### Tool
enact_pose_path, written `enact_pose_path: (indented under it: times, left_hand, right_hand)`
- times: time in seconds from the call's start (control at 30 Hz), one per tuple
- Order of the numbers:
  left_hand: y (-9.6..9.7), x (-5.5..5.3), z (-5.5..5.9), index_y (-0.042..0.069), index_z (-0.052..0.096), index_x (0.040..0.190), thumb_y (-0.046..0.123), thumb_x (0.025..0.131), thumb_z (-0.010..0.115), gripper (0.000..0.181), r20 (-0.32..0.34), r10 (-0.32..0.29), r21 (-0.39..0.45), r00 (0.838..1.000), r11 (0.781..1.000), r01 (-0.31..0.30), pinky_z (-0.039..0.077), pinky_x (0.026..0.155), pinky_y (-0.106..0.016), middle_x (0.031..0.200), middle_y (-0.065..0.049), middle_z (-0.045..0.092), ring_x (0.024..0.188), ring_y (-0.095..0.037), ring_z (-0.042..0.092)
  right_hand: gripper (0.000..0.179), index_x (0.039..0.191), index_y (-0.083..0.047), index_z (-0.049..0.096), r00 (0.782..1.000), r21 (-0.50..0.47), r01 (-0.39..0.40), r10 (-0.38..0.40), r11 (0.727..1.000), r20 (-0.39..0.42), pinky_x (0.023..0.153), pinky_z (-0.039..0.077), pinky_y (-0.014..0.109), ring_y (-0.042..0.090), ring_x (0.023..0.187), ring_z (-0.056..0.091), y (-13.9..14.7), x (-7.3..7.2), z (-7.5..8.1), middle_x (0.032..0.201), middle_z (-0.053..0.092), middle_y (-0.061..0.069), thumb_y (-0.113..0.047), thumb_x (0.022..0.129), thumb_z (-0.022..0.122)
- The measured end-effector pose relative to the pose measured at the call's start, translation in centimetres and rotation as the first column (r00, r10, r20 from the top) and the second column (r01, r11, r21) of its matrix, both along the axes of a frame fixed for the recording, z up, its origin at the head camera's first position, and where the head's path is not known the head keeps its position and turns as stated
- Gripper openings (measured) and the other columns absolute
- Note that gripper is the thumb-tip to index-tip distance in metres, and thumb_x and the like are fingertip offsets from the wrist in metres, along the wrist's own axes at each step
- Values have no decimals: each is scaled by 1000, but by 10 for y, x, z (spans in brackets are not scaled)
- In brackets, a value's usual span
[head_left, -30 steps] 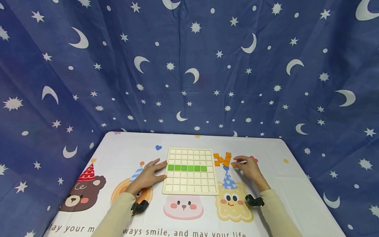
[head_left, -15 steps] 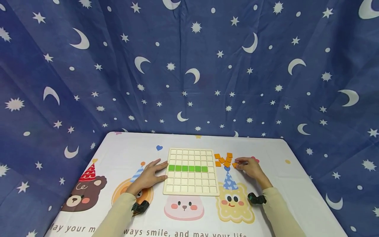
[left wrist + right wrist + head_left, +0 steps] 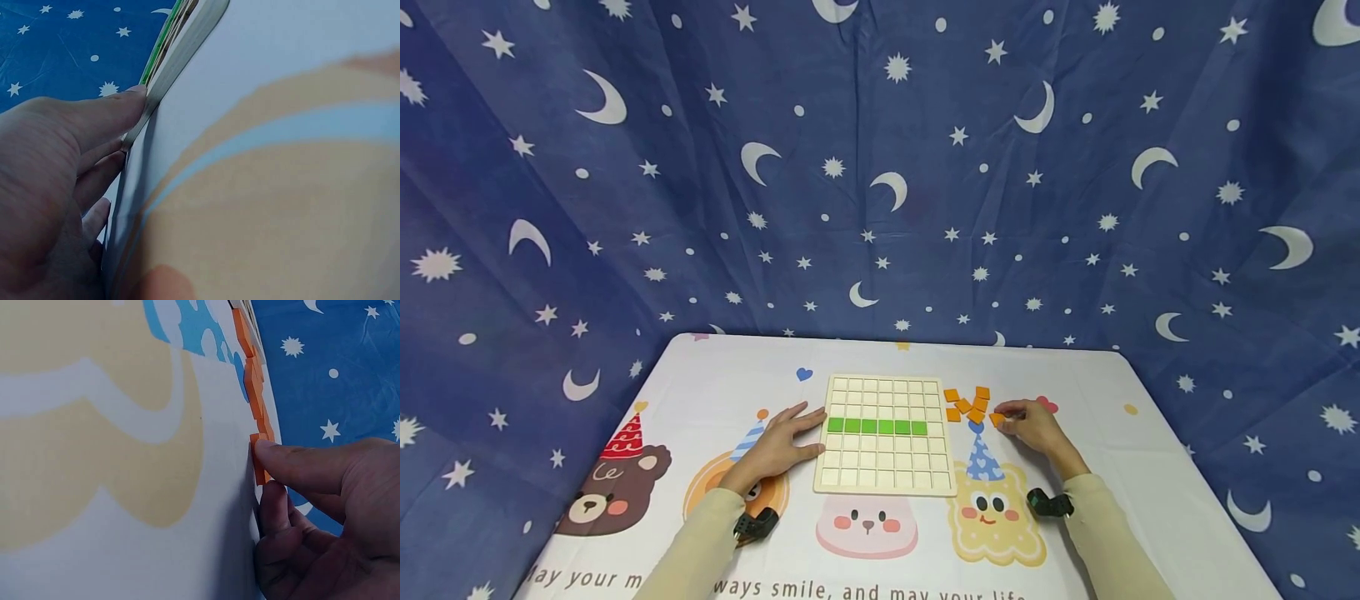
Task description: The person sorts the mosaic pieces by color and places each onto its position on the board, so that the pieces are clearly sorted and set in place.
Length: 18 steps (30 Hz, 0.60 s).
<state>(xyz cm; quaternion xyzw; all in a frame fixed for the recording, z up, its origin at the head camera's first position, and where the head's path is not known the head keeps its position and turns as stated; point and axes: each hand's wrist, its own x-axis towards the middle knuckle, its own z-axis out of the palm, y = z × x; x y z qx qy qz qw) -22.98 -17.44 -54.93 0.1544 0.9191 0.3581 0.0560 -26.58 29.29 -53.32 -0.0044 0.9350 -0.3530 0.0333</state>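
Note:
A square cream board with a grid of cells lies flat, with several green tiles forming a row across its middle. The fingers and thumb of my left hand are spread along the board's left edge; in the left wrist view the thumb touches the rim. To the right of the board, my right hand pinches an orange square tile low at the table, thumb on top of it. Several other orange tiles lie loosely grouped between that hand and the board, some overlapping.
A white tablecloth printed with cartoon animals and lettering covers the table. Behind it and at the sides hangs a blue curtain with moons and stars. Small black cameras are strapped at both wrists.
The right hand's raised fingers have come down and drawn in on the orange tile, which is shifted very slightly right. The left hand stays at the board's edge.

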Motion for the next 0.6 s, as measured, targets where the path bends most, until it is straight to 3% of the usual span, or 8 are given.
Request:
enact_pose_path:
  times: [0.23, 0.6]
  left_hand:
    - [0, 0, -1, 19, 51, 145, 37, 87, 74, 64, 5, 6, 0, 1000, 1000, -6, 20, 116, -66, 155, 0, 43, 151, -37, 21]
    - [1, 0, -3, 20, 51, 145, 37, 87, 74, 64, 10, 13, 4, 1000, 1000, -13, 19, 116, -67, 156, 0, 42, 151, -38, 20]
  right_hand:
    - [21, 102, -7, 68, 998, -14, 56, -55, 998, 4, 74, 43, 29, 23, 84, 55, 1, 0, -4, 97, 66, 11, -7, 82, 75]
    - [13, 95, -3, 67, 995, -71, 77, -82, 994, -65, 62, 44, 24, 17, 72, 53, 0, 6, -3, 82, 64, 8, -4, 83, 73]
